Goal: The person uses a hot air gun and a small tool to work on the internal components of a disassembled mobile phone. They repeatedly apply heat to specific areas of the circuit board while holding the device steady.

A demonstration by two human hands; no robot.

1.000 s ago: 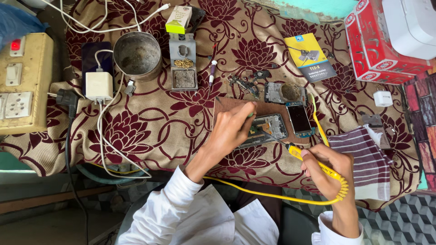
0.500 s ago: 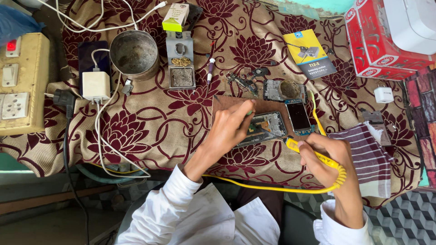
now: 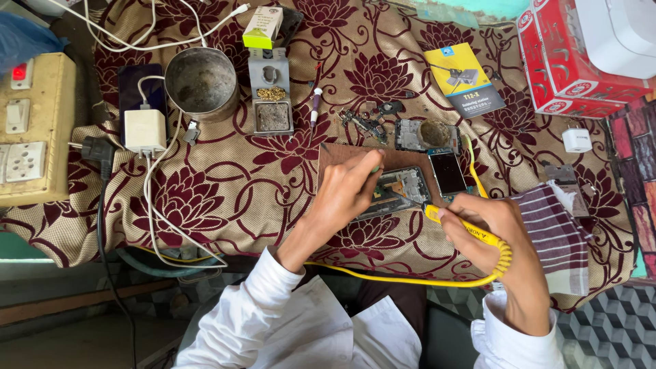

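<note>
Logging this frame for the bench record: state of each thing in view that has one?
Left hand: pressed on the opened phone, something thin between its fingers.
Right hand: shut on the soldering iron, tip at the phone.
Phone: back off, insides exposed, lying on a brown board.
Charger: cable plugged in.
Switchboard: red light on.
Metal cup: upright, looks empty.

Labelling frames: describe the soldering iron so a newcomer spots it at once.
Start at the brown board in the middle of the floral cloth, where an opened phone lies. The soldering iron is in the right hand, tip at the phone. It alone has a yellow handle and a coiled yellow cord.
</note>
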